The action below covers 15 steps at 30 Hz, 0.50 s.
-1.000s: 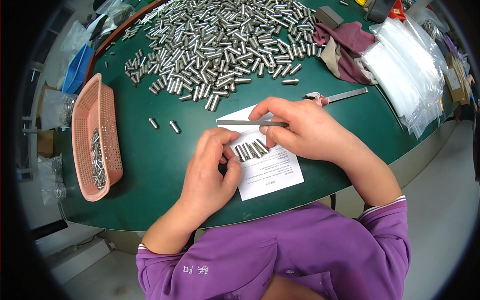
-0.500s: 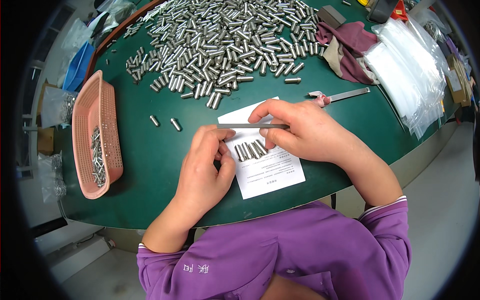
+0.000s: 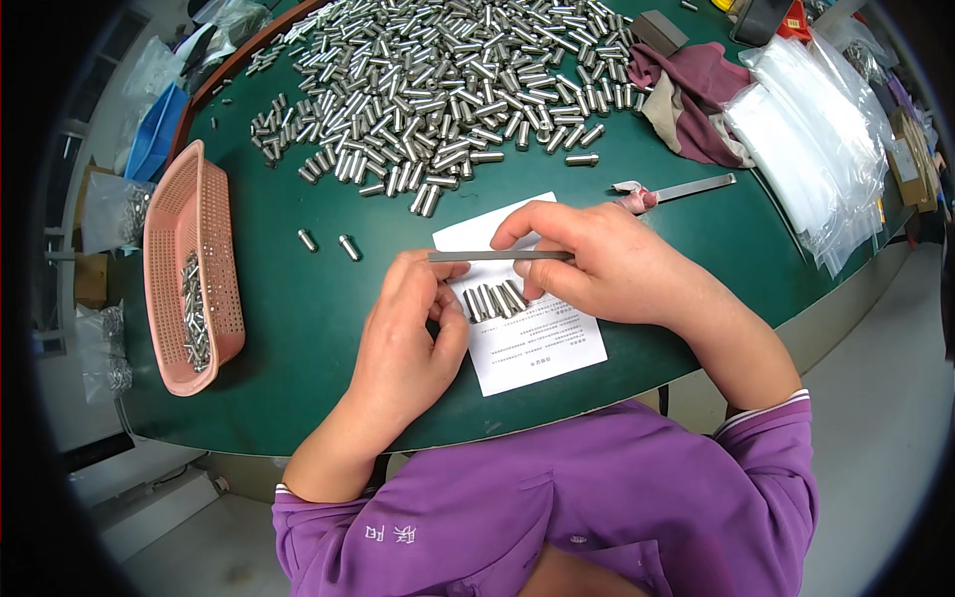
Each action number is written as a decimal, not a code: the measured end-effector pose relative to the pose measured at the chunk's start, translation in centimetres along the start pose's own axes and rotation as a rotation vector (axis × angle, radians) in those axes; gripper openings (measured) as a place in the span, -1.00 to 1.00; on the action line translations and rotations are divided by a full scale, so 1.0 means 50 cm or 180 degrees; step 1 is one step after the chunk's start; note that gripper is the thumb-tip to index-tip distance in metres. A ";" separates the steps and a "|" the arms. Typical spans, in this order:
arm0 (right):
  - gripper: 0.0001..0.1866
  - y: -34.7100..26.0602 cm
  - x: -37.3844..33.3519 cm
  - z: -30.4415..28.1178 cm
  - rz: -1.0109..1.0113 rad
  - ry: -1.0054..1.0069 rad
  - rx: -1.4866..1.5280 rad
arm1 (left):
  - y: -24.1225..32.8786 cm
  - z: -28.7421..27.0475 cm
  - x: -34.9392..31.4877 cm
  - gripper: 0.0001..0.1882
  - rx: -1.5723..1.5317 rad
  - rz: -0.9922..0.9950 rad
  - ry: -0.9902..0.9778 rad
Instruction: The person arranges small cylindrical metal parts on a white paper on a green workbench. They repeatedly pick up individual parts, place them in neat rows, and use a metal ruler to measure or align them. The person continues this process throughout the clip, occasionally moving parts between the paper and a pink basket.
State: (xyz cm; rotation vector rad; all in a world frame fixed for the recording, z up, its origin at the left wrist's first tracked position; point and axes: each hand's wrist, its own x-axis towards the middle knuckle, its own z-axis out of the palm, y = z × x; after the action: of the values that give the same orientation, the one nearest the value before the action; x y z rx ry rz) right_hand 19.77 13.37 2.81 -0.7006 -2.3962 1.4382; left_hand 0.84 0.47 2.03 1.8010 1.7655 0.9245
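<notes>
A thin dark grey bar [image 3: 482, 256] lies level between my two hands, above a printed sheet of white paper [image 3: 537, 360]. My left hand [image 3: 410, 320] has its fingers curled at the bar's left end. The right end is gripped between the thumb and bent fingers of my right hand [image 3: 612, 261]. Just below the bar, several short silver metal pins [image 3: 494, 300] lie side by side in a row on the paper. Two loose pins, one of them this pin [image 3: 349, 248], rest on the green table to the left of my hands.
A large heap of metal pins [image 3: 428, 95] covers the far part of the table [image 3: 328, 398]. At left stands a pink basket [image 3: 231, 308] with pins inside. A metal strip with a wrapped end [image 3: 696, 188], a maroon cloth [image 3: 701, 99] and plastic bags [image 3: 811, 139] are on the right.
The bar has moved very slightly left and down together with my right fingers. My left hand has barely moved, and the pins on the paper lie almost as before.
</notes>
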 end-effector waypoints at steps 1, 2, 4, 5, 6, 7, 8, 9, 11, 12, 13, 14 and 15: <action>-0.76 0.001 -0.001 -0.001 0.0000 0.0028 0.0005 | -0.001 0.001 0.000 -0.69 -0.0016 0.0018 -0.0014; -0.76 0.002 -0.001 -0.001 -0.0002 0.0056 0.0008 | -0.002 0.003 0.000 -0.69 -0.0070 0.0048 -0.0022; -0.76 0.002 -0.002 -0.002 0.0017 0.0087 0.0037 | -0.003 0.006 -0.001 -0.69 -0.0180 0.0108 -0.0038; -0.76 0.002 -0.002 -0.002 0.0036 0.0087 0.0064 | -0.001 0.008 -0.001 -0.68 -0.0207 0.0096 -0.0009; -0.76 0.002 -0.002 -0.003 0.0056 0.0087 0.0090 | 0.001 0.010 -0.002 -0.68 -0.0235 0.0084 0.0020; -0.76 0.001 -0.002 -0.003 0.0053 0.0079 0.0083 | 0.002 0.011 -0.002 -0.67 -0.0262 0.0072 0.0049; -0.77 0.001 -0.001 -0.004 0.0051 0.0075 0.0075 | 0.001 0.012 -0.003 -0.67 -0.0277 0.0073 0.0036; -0.77 0.001 -0.001 -0.004 0.0049 0.0070 0.0068 | -0.001 0.013 -0.003 -0.66 -0.0293 0.0075 0.0023; -0.77 0.002 -0.001 -0.004 0.0054 0.0068 0.0082 | -0.002 0.013 -0.004 -0.65 -0.0301 0.0091 0.0005; -0.77 0.003 -0.001 -0.004 0.0057 0.0065 0.0089 | -0.002 0.013 -0.004 -0.65 -0.0295 0.0106 0.0000; -0.77 0.004 0.000 -0.004 0.0042 0.0072 0.0083 | -0.002 0.013 -0.005 -0.65 -0.0288 0.0121 -0.0005; -0.77 0.005 -0.001 -0.004 0.0029 0.0084 0.0077 | -0.002 0.013 -0.005 -0.65 -0.0296 0.0125 -0.0008; -0.77 0.005 -0.001 -0.004 0.0016 0.0095 0.0071 | -0.001 0.013 -0.004 -0.64 -0.0304 0.0130 -0.0012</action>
State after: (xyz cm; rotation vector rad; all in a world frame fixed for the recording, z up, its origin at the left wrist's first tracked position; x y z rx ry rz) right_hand 19.95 13.60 2.70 -0.7181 -2.3539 1.4438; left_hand 1.26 0.35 1.53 1.7829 1.6591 1.0035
